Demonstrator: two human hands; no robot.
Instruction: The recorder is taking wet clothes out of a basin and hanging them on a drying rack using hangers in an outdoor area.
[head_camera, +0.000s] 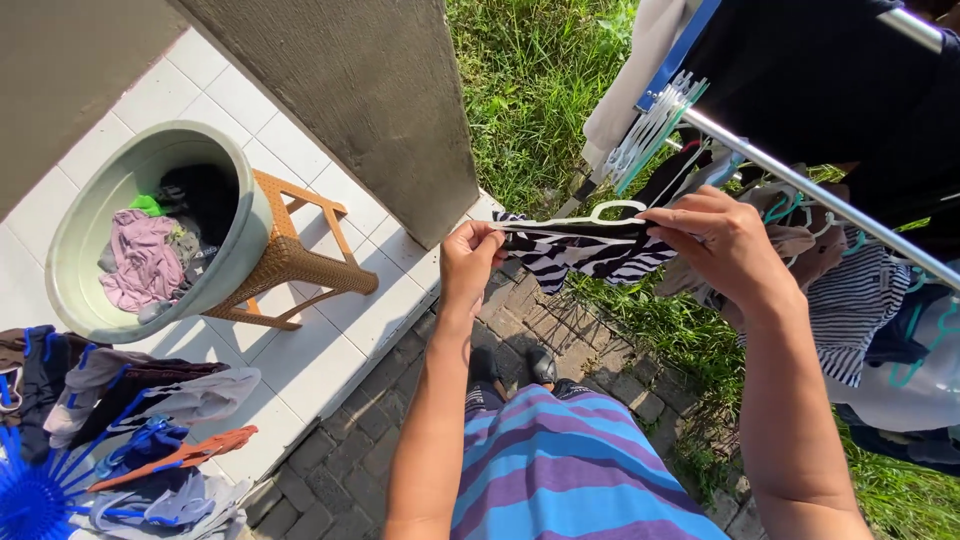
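Observation:
My left hand (468, 262) pinches one end of a black-and-white zebra-striped garment (590, 258). My right hand (722, 245) grips the other end together with a white plastic hanger (600, 216) that lies along the garment's top edge. Both hands hold it stretched out in front of me, just below the metal rail of a drying rack (800, 180).
A pale green basin (240, 215) of laundry rests on a wicker stool (300, 262) on the white tiled floor. A round blue peg hanger (40, 490) with clothes lies at bottom left. More hangers (650, 130) and clothes (850, 300) hang on the rack over grass.

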